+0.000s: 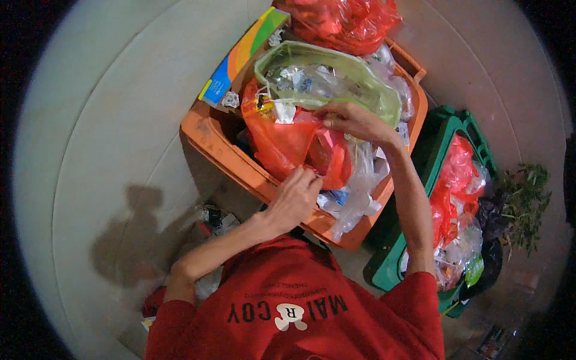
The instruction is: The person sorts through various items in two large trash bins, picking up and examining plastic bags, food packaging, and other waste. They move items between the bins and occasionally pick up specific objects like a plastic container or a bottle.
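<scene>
An orange wheeled bin [252,168], heaped with refuse, stands before me. My left hand [294,193] pinches the near edge of a red plastic bag [279,144] that lies open on the heap. At the bag's far right side is my right hand [353,120], its fingers bent at the red plastic; its exact grip is partly hidden. White paper [284,112] and a yellow wrapper [264,103] show inside the bag. Just beyond lies a pale green plastic bag [387,96], open and holding clear plastic and wrappers. Clear plastic film [355,193] hangs toward the bin's near rim.
A colourful cardboard box [243,56] leans at the bin's far left, near another red bag [344,22]. To the right stands a green bin [391,265] full of bagged refuse, with leafy cuttings [526,207] beside it. Litter [220,218] lies at lower left, along a pale wall.
</scene>
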The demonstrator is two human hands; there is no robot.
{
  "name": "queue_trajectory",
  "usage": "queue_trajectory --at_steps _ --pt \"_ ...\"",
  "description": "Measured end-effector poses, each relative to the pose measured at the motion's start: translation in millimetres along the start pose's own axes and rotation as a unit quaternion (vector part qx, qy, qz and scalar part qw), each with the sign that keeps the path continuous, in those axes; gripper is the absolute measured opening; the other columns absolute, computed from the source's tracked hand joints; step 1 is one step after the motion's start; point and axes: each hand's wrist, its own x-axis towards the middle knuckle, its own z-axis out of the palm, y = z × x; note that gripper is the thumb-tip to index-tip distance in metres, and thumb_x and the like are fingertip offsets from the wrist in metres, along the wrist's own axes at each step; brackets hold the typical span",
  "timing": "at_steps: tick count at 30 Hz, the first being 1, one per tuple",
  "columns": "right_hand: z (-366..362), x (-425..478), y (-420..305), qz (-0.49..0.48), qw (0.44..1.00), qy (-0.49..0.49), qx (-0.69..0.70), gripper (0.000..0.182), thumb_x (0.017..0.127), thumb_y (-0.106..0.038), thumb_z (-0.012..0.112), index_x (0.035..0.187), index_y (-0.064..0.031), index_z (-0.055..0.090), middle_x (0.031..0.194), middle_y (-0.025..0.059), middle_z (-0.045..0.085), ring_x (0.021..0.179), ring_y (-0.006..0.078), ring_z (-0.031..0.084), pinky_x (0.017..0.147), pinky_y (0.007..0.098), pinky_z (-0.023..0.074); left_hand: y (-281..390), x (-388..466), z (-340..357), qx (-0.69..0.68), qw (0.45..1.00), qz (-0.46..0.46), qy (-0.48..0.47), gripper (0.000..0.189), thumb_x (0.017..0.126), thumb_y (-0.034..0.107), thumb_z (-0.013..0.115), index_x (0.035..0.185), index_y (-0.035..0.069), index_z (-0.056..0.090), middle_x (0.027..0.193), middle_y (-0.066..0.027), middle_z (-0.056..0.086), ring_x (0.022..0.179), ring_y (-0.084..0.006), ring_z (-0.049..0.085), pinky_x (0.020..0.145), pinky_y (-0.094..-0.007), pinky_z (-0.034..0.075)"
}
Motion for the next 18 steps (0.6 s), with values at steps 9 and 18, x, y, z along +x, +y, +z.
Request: queue_trajectory --at_steps 9,18 --pt "28.5 -42.7 -35.0 -0.081 0.942 0.238 -0.223 0.015 0.071 -0.007 0.062 0.085 -0.0041 0.059 0.078 0.0131 0.055 0.081 0.032 0.053 0.071 0.0393 0.0425 -35.3 38.8 -19.1 0.022 0.993 -0.116 0.008 0.032 0.074 0.011 0.064 0.102 -0.003 0.055 0.1 -0.0175 0.054 0.094 -0.0332 0.05 0.09 -0.0426 0.036" --pt "98.3 -128.3 22.5 -0.108 0.978 0.013 -0.178 0.021 0.076 -0.02 0.063 0.09 -0.0038 0.062 0.082 0.0136 0.058 0.083 0.0305 0.055 0.073 0.039 0.045 -40.1 64.1 -20.3 -0.241 0.956 -0.162 -0.033 0.041 0.07 0.008 0.066 0.109 0.003 0.055 0.108 -0.0175 0.054 0.101 -0.033 0.051 0.085 -0.0409 0.042"
